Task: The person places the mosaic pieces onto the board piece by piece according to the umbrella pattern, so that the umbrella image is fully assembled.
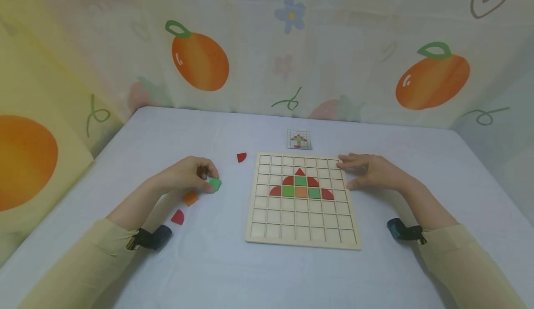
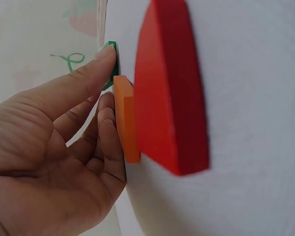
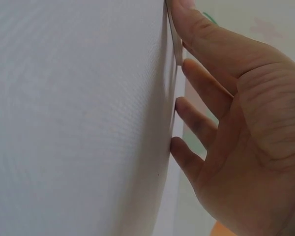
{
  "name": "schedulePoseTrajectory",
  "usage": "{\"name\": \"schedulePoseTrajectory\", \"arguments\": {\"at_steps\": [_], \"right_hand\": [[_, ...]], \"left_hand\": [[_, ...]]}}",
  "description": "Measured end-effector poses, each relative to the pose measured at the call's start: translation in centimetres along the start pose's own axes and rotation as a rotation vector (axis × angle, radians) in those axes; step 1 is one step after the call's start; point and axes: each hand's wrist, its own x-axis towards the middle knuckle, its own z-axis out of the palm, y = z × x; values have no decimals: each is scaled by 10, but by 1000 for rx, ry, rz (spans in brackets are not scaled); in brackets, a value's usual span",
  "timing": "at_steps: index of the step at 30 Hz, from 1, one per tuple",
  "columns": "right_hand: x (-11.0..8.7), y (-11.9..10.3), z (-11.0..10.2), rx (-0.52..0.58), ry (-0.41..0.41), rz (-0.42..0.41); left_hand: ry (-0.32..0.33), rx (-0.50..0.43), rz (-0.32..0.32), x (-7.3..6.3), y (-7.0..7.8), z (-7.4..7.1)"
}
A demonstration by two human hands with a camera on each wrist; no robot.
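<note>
- We observed the left hand (image 1: 188, 174), its fingers pinching a green piece (image 1: 215, 184) left of the grid board (image 1: 289, 218).
- We noted the right hand (image 1: 375, 172) at the grid board's right edge, fingers loosely extended.
- We recorded an orange square (image 1: 190, 198) near the green piece.

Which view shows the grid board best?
Head: nearly the whole grid board shows from above, cells readable. The right wrist view catches only a sliver of its edge beside the right hand; the left wrist view has at most a thin pale strip that may be it.
</note>
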Motion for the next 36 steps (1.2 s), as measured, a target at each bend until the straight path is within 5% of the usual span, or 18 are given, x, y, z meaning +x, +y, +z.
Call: {"name": "schedulePoseTrajectory", "arguments": {"at_steps": [21,36], "right_hand": [[0,2,0,6,3,-17],[0,2,0,18,4,-17]], "left_hand": [[6,46,17,4,32,9],[-15,-55,51,15,89,50]]}}
